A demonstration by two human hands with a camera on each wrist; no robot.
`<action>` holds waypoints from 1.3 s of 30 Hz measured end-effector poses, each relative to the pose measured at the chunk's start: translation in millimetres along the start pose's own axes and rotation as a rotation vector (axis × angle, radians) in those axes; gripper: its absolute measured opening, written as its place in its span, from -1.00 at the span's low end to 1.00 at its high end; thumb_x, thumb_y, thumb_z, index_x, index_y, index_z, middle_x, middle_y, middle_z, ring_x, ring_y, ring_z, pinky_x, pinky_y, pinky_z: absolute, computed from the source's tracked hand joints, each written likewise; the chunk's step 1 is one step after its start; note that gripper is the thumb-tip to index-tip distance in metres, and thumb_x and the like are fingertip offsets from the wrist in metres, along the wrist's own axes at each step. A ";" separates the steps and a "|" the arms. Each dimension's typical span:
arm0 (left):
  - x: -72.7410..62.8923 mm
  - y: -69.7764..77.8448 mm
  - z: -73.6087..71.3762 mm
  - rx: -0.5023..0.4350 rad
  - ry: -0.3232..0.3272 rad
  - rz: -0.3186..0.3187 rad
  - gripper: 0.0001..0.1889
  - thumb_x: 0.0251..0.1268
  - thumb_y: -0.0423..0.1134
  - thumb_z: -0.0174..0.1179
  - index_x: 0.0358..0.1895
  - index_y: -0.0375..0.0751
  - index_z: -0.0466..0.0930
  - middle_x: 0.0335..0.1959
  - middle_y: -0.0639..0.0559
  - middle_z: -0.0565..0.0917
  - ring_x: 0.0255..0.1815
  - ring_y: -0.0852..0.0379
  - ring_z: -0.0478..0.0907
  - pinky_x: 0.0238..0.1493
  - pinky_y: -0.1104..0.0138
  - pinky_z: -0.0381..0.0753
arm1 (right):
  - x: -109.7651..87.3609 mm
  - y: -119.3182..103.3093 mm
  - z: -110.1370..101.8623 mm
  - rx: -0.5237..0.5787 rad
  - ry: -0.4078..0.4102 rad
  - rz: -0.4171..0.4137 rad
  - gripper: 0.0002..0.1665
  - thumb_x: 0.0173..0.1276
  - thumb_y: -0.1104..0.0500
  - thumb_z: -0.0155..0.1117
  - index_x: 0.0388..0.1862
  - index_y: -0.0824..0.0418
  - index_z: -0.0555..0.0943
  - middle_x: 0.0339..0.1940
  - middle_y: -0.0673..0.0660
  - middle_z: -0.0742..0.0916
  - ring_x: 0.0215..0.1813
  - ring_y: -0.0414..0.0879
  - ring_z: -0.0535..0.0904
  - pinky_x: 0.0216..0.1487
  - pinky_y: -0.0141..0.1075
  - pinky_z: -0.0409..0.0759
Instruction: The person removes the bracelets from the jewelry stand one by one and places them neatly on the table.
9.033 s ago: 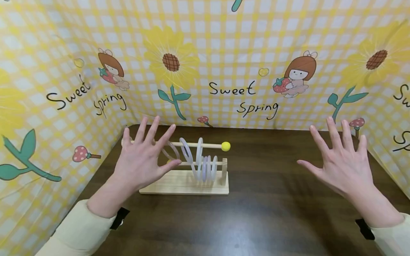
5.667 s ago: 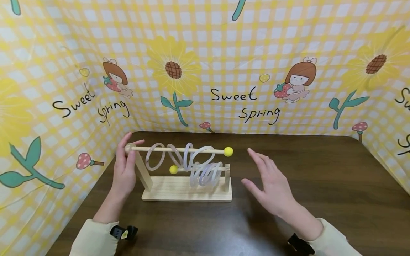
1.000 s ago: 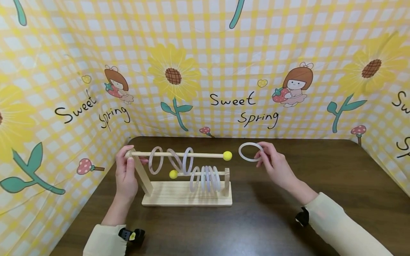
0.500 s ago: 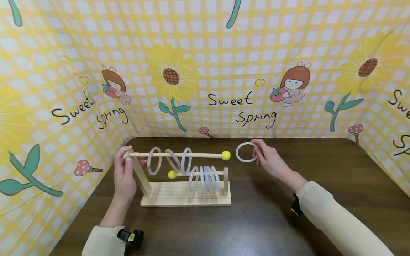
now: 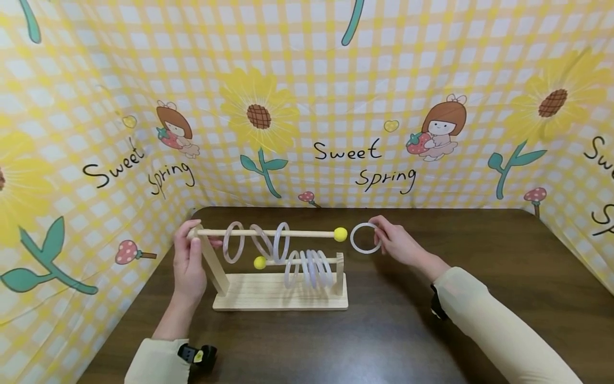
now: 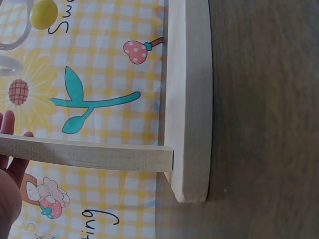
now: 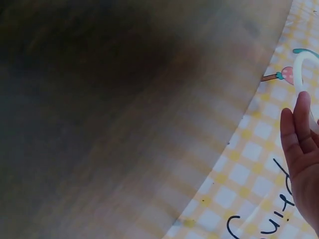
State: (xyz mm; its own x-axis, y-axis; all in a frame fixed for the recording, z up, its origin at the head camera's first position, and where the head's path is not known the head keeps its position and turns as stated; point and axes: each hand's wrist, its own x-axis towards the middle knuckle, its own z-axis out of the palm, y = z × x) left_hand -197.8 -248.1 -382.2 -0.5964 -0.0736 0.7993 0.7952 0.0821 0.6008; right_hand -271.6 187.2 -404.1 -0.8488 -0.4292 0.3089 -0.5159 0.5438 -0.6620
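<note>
A wooden stand (image 5: 278,293) carries two rods with translucent rings. My left hand (image 5: 188,261) grips the top of its tall left post (image 5: 214,265), thumb on the near side; the left wrist view shows fingers behind the post (image 6: 89,154). Between thumb and fingers, my right hand (image 5: 403,244) pinches a whitish ring (image 5: 352,238), which is just right of the yellow ball (image 5: 340,234) ending the upper rod (image 5: 312,233). Three rings, one of them a lilac ring (image 5: 227,245), hang on that rod. In the right wrist view the ring (image 7: 297,74) is partly cut off.
Several rings hang on the lower rod, between its yellow ball (image 5: 259,262) at the left and the short right post (image 5: 340,274). Around the dark wooden table (image 5: 288,346) rises a yellow checked cloth (image 5: 336,106) at the back and sides.
Both hands were spread apart earlier; the left then took the post. The rightmost ring left the upper rod and is in my right hand, which has lately moved left toward the yellow ball.
</note>
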 end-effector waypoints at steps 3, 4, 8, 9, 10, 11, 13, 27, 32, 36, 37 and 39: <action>-0.9 -0.6 0.4 0.005 0.003 -0.003 -0.66 0.56 -0.41 -0.25 0.25 -0.59 0.12 -0.30 -0.24 0.54 -0.27 0.15 0.62 -0.14 0.41 0.63 | 0.3 5.3 1.8 -0.011 -0.033 0.034 -0.82 0.55 0.35 -0.08 0.06 0.27 0.40 -0.48 0.12 0.61 -0.61 -0.04 0.51 -0.57 -0.28 0.52; -1.2 -0.9 0.4 0.008 0.004 -0.004 -0.66 0.56 -0.41 -0.25 0.25 -0.59 0.13 -0.30 -0.23 0.54 -0.28 0.15 0.62 -0.15 0.41 0.63 | 0.6 7.3 2.5 -0.013 -0.044 0.047 -0.82 0.55 0.35 -0.08 0.06 0.27 0.40 -0.48 0.13 0.61 -0.61 -0.03 0.52 -0.56 -0.28 0.53; -2.4 -1.7 0.1 0.015 0.004 -0.005 -0.66 0.57 -0.41 -0.25 0.24 -0.59 0.13 -0.31 -0.21 0.53 -0.28 0.15 0.62 -0.15 0.42 0.62 | 1.2 15.0 4.4 -0.009 -0.089 0.095 -0.80 0.55 0.37 -0.09 0.09 0.32 0.38 -0.49 0.14 0.62 -0.62 -0.02 0.52 -0.54 -0.26 0.54; -2.6 -2.0 0.0 0.017 0.002 -0.003 -0.66 0.57 -0.41 -0.26 0.24 -0.59 0.13 -0.31 -0.21 0.52 -0.28 0.14 0.62 -0.15 0.42 0.62 | 1.3 16.6 4.5 -0.007 -0.096 0.104 -0.79 0.54 0.38 -0.09 0.09 0.33 0.38 -0.49 0.14 0.62 -0.62 -0.02 0.53 -0.54 -0.26 0.54; -2.7 -2.0 -0.1 0.016 0.000 -0.001 -0.66 0.57 -0.41 -0.26 0.24 -0.60 0.12 -0.31 -0.21 0.52 -0.28 0.13 0.62 -0.14 0.42 0.62 | 1.6 18.2 4.6 -0.002 -0.102 0.109 -0.79 0.54 0.39 -0.09 0.09 0.35 0.37 -0.49 0.14 0.62 -0.63 -0.03 0.53 -0.54 -0.26 0.55; -2.7 -2.1 -0.2 0.016 -0.002 0.002 -0.66 0.56 -0.41 -0.27 0.24 -0.60 0.12 -0.30 -0.22 0.52 -0.28 0.13 0.61 -0.14 0.42 0.62 | 2.1 19.9 4.3 0.001 -0.105 0.106 -0.78 0.53 0.40 -0.08 0.09 0.37 0.36 -0.50 0.15 0.62 -0.63 -0.02 0.53 -0.54 -0.25 0.55; -2.5 -2.0 -0.4 0.015 -0.007 0.006 -0.66 0.56 -0.42 -0.28 0.24 -0.60 0.12 -0.30 -0.22 0.52 -0.28 0.12 0.61 -0.13 0.41 0.62 | 3.5 23.4 3.4 0.000 -0.109 0.096 -0.78 0.50 0.43 -0.06 0.08 0.39 0.36 -0.51 0.16 0.63 -0.64 -0.02 0.54 -0.55 -0.25 0.56; 0.4 -0.4 -0.9 0.001 -0.010 0.031 -0.66 0.56 -0.41 -0.27 0.23 -0.62 0.11 -0.29 -0.20 0.53 -0.29 0.09 0.61 -0.13 0.45 0.62 | 21.7 40.9 1.8 -0.091 -0.127 0.157 -0.78 0.33 0.45 0.20 -0.07 0.39 0.47 -0.55 0.12 0.65 -0.63 -0.09 0.56 -0.54 -0.30 0.56; 1.1 0.4 -0.2 0.017 -0.011 0.033 -0.67 0.57 -0.42 -0.28 0.23 -0.62 0.12 -0.29 -0.23 0.54 -0.28 0.13 0.61 -0.14 0.45 0.62 | 25.8 41.4 2.2 -0.131 -0.127 0.143 -0.82 0.31 0.45 0.22 -0.13 0.38 0.49 -0.57 0.11 0.64 -0.64 -0.11 0.55 -0.54 -0.30 0.56; 1.0 0.8 -0.3 0.023 -0.012 0.026 -0.67 0.57 -0.42 -0.28 0.23 -0.61 0.12 -0.30 -0.19 0.56 -0.27 0.17 0.61 -0.14 0.44 0.61 | 28.1 42.1 3.2 -0.178 -0.121 0.123 -0.87 0.30 0.43 0.24 -0.20 0.35 0.51 -0.61 0.05 0.59 -0.66 -0.14 0.52 -0.54 -0.30 0.53; 0.8 0.9 -0.4 0.024 -0.012 0.024 -0.67 0.57 -0.42 -0.28 0.23 -0.61 0.12 -0.30 -0.20 0.55 -0.26 0.19 0.61 -0.14 0.44 0.61 | 28.6 42.4 3.6 -0.188 -0.122 0.119 -0.87 0.29 0.43 0.25 -0.21 0.34 0.51 -0.62 0.04 0.57 -0.66 -0.15 0.51 -0.53 -0.29 0.52; 0.2 1.0 -0.7 0.020 -0.009 0.021 -0.67 0.57 -0.42 -0.27 0.23 -0.61 0.12 -0.31 -0.19 0.54 -0.27 0.18 0.61 -0.14 0.45 0.61 | 29.7 43.4 5.0 -0.214 -0.129 0.114 -0.88 0.29 0.41 0.25 -0.23 0.32 0.52 -0.63 0.02 0.54 -0.67 -0.17 0.49 -0.52 -0.29 0.51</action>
State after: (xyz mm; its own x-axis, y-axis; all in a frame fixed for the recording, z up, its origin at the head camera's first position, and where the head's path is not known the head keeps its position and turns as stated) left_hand -197.0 -248.6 -381.4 -0.5806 -0.0629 0.8117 0.8052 0.1035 0.5839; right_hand -318.6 194.4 -427.0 -0.8880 -0.4372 0.1425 -0.4424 0.7277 -0.5241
